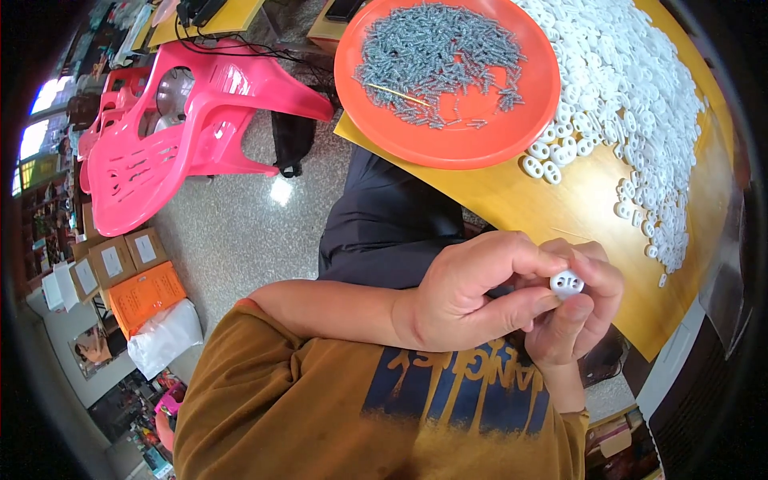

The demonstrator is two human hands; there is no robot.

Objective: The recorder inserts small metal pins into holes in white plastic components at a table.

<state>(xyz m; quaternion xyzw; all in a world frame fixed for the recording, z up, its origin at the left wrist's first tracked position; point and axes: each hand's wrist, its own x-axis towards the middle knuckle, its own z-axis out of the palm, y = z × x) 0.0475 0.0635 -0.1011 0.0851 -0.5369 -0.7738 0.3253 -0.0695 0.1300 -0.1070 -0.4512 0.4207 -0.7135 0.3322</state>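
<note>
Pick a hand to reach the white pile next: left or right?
Right, likely: the right hand is nearer the pile; the left hand sits farther left. Both are at the held piece, so the left would hold it alone.

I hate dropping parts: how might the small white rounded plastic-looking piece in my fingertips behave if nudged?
The piece is probably light, being small enough to sit between fingertips. It may slip, as it looks smooth. Stood on edge, its rounded outline could let it roll.

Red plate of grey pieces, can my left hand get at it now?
Likely yes: the red plate lies uncovered beyond your left hand with nothing visible between, though that hand is busy with a small white piece.
</note>
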